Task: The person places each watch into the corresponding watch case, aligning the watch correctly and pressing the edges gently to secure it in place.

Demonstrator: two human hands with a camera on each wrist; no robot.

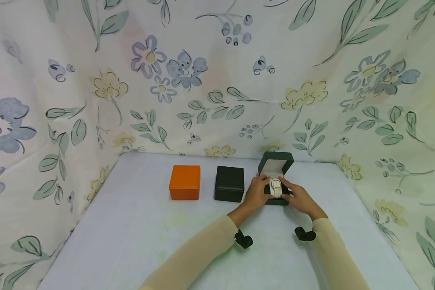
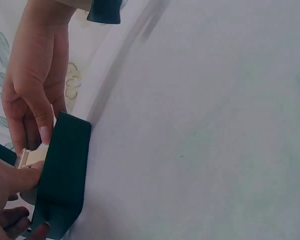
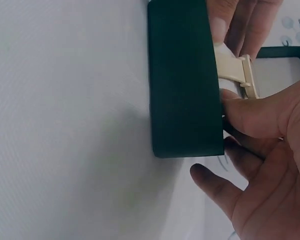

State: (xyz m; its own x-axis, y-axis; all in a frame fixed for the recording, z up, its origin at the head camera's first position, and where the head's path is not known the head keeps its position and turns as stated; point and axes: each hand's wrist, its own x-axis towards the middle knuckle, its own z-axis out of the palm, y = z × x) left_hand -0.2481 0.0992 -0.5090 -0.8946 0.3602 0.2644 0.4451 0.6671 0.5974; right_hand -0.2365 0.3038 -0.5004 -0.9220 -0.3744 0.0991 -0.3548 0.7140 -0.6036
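A cream wristwatch [image 1: 276, 184] sits wrapped round a white cushion inside a dark green watch box [image 1: 277, 202] on the table. The box's lid [image 1: 275, 158] stands raised behind it, showing a pale lining. My left hand [image 1: 256, 191] holds the watch from its left side, with the thumb by the strap at the front. From the other side my right hand [image 1: 301, 198] holds it too, thumb [image 3: 255, 116] against the cushion beside the strap [image 3: 231, 67]. The box's front wall [image 2: 65, 170] hides the lower part of the cushion in the wrist views.
Left of the green box stands a black box [image 1: 229, 184], closed, near my left hand. Farther left is a closed orange box [image 1: 184, 182]. A white cloth covers the table [image 1: 130, 233], and a flowered curtain [image 1: 217, 80] hangs behind and at both sides.
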